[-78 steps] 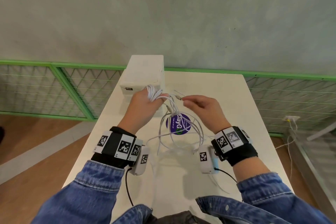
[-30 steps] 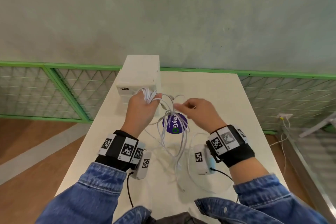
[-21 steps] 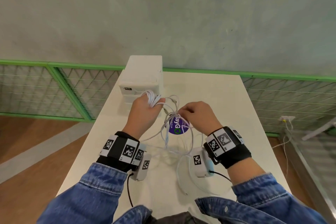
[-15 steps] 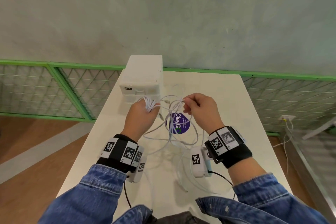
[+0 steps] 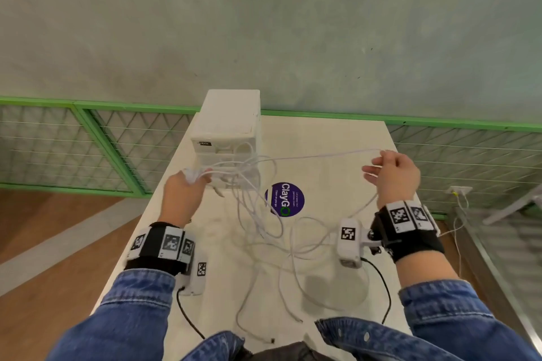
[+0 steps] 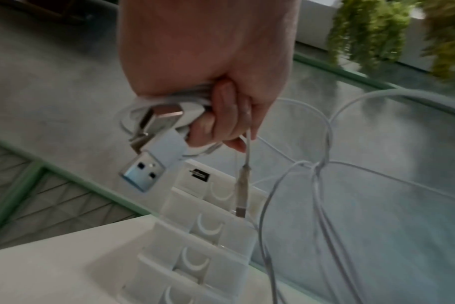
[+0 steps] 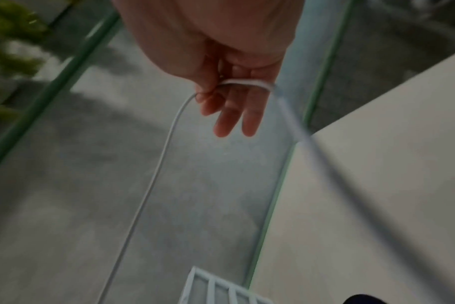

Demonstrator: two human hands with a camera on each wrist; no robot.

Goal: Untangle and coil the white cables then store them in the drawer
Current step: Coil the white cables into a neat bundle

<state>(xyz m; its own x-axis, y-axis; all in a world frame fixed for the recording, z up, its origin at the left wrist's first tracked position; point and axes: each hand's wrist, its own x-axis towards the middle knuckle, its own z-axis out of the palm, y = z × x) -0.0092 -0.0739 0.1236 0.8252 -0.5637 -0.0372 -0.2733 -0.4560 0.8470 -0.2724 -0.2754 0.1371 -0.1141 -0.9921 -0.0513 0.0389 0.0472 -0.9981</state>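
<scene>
Two hands work the white cables (image 5: 258,214): left hand (image 5: 183,196) fingers clamp the coiled bundle, right hand (image 5: 393,176) fingers pinch one strand, which should draw outward slowly so the knot between them loosens above the desk (image 5: 337,138).

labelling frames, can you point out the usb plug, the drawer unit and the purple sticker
usb plug (image 6: 143,174): left wrist view, on the metal end below the left hand.
drawer unit (image 5: 231,114): head view, on its white top.
purple sticker (image 5: 286,199): head view, on the middle of the round label.
</scene>
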